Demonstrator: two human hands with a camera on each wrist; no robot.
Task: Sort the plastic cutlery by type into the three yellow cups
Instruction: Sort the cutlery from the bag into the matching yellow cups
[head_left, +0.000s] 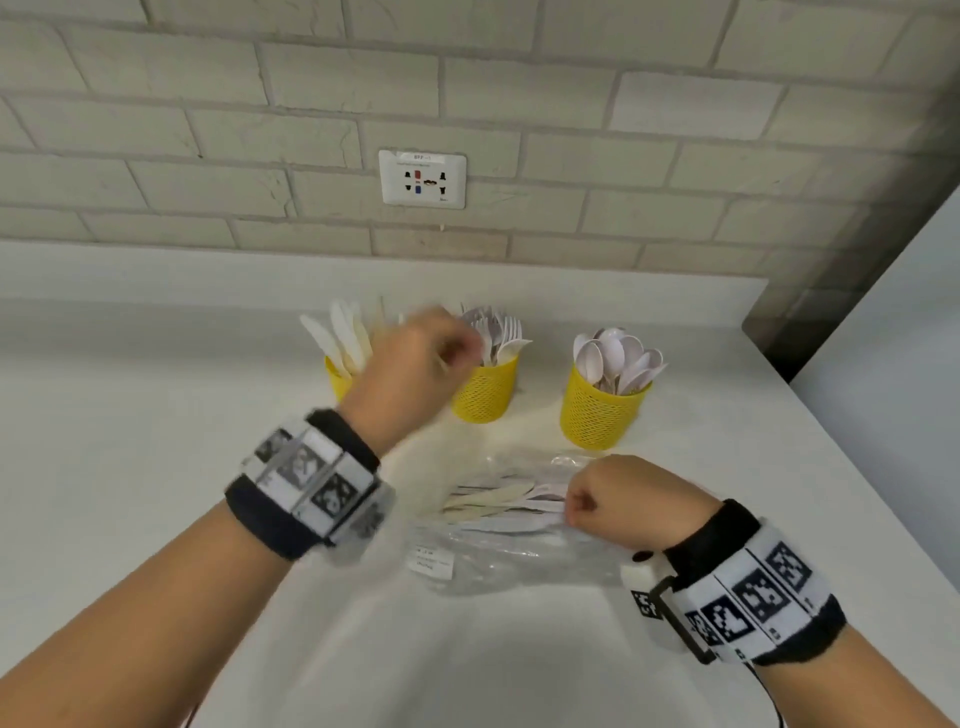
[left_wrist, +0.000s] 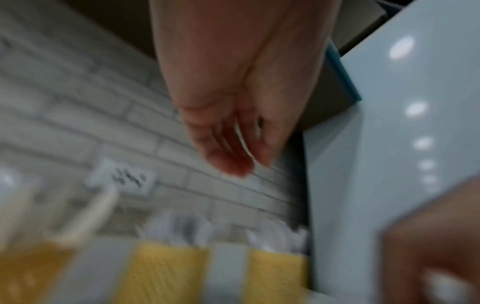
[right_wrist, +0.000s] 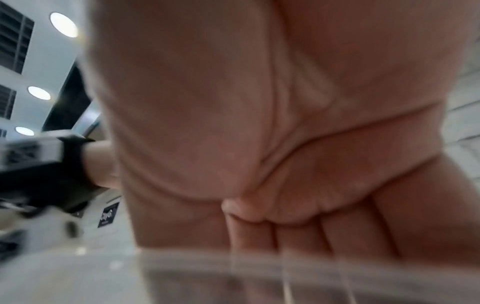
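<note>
Three yellow mesh cups stand in a row near the wall: a knife cup (head_left: 336, 382), a fork cup (head_left: 485, 392) and a spoon cup (head_left: 602, 413). My left hand (head_left: 436, 345) is raised and blurred between the knife and fork cups. It pinches a thin pale piece of cutlery (left_wrist: 242, 142) whose type I cannot tell. A loose pile of cutlery (head_left: 498, 501) lies on a clear plastic bag (head_left: 509, 566). My right hand (head_left: 576, 506) is curled at the pile's right end and seems to pinch the handle of a piece. Its fingertips (right_wrist: 285, 242) are hidden behind the plastic.
The white counter (head_left: 156, 441) ends at a brick wall with a power socket (head_left: 422, 179). The counter's right edge (head_left: 852, 467) runs diagonally close to the spoon cup. A white label (head_left: 434, 564) sits on the bag.
</note>
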